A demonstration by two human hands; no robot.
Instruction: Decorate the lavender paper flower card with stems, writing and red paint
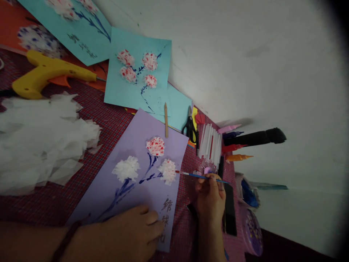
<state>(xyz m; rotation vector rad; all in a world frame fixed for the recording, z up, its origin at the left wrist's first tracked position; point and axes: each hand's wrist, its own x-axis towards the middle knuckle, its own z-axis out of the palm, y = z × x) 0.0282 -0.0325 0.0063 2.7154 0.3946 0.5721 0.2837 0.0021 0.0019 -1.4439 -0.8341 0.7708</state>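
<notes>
A purple sheet (136, 153) lies on the checked cloth, with three tissue flowers glued on blue painted stems: one dotted red (155, 146), one plain white (126, 169), one lightly dotted (168, 171). My left hand (133, 233) rests on the sheet's near edge, fingers curled and pressing the paper down. My right hand (210, 196) is closed on a thin blue paintbrush (201, 176). The brush's red tip touches the right side of the lightly dotted flower.
A yellow glue gun (46, 74) and a heap of white tissue (40, 142) lie at the left. Finished blue sheets (136, 76) lean on the wall. A wooden stick (166, 120), black scissors (191, 129), white paper strips (209, 143) and paint tubes (237, 147) crowd the right.
</notes>
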